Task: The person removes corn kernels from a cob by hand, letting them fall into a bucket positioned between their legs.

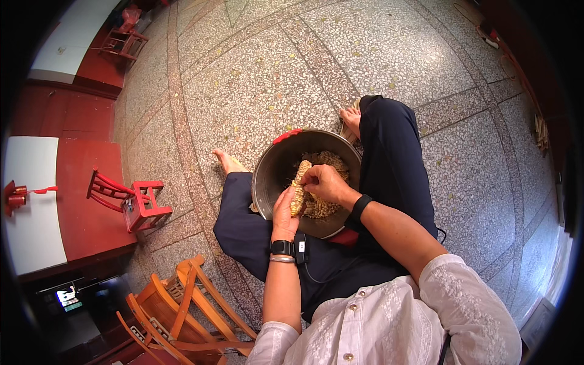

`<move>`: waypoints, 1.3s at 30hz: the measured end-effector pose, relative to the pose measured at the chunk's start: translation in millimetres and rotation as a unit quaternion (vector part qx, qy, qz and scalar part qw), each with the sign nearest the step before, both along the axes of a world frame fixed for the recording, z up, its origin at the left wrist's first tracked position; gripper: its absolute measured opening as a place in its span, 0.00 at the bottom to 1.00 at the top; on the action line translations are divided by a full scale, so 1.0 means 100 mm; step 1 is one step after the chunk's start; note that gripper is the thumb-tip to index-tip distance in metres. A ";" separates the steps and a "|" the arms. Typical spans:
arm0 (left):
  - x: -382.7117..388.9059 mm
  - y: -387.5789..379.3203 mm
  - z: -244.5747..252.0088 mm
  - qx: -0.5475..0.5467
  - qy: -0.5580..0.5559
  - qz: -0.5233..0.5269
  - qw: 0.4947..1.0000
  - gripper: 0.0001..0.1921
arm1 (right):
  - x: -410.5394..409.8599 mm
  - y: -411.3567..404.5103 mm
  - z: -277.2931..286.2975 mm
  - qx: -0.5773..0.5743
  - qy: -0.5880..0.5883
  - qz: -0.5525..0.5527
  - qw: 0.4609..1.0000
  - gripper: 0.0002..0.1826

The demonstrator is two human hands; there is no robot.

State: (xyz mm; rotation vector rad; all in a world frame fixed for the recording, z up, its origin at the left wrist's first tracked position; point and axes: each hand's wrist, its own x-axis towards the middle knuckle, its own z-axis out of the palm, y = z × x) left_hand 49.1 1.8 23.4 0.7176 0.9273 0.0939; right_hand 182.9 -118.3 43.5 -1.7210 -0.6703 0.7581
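Note:
My left hand (285, 216) grips the lower part of a dried corn cob (301, 182) and tilts it over a deep metal pot (269, 182) between my legs. Pale, bare cob shows at its upper end, while yellow kernels still cover the lower end. The fingers of my right hand (326, 182) are bent against the side of the cob; whether a kernel is pinched between them is hidden. Inside the pot lie loose corn kernels (321, 207) and several other cobs (331, 159), partly covered by my right hand.
A small red chair (143, 205) stands to the left. Wooden folding chairs (182, 310) are at the lower left. Speckled terrazzo floor (255, 86) with scattered bits spreads ahead. My bare feet (228, 163) rest beyond the pot. Another red stool (123, 43) is at the upper left.

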 end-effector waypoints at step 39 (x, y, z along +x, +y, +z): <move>-0.02 -0.01 0.00 0.039 -0.049 -0.068 0.996 0.15 | -0.04 0.05 -0.08 -0.039 -0.086 -0.041 0.995 0.05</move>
